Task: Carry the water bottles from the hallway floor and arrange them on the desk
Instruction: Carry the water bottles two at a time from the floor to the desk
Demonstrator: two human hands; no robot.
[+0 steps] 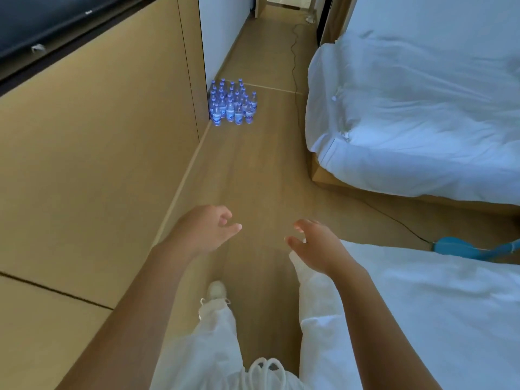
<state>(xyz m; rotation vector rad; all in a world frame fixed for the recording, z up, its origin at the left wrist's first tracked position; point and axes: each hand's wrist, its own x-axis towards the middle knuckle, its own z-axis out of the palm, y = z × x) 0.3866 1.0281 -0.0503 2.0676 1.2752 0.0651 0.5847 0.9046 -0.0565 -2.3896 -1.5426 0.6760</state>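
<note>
— Where are the bottles (232, 104)?
— Upright in a cluster on the floor (253, 170), well ahead of the fingers, against the wall corner.
— And the hands?
— Left hand (206, 229) and right hand (315, 240) both hang loosely curled, holding nothing. A bed (422, 108) lies right of them.

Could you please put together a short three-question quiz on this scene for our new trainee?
1. True or false: the left hand holds a bottle.
2. Where do the water bottles stand? A) on the bed B) on the floor by the wall corner C) on a desk
3. What thin thing runs along the floor beside the bed?

Key: 1 false, and the right hand holds nothing either; 2 B; 3 a black cable.
</note>
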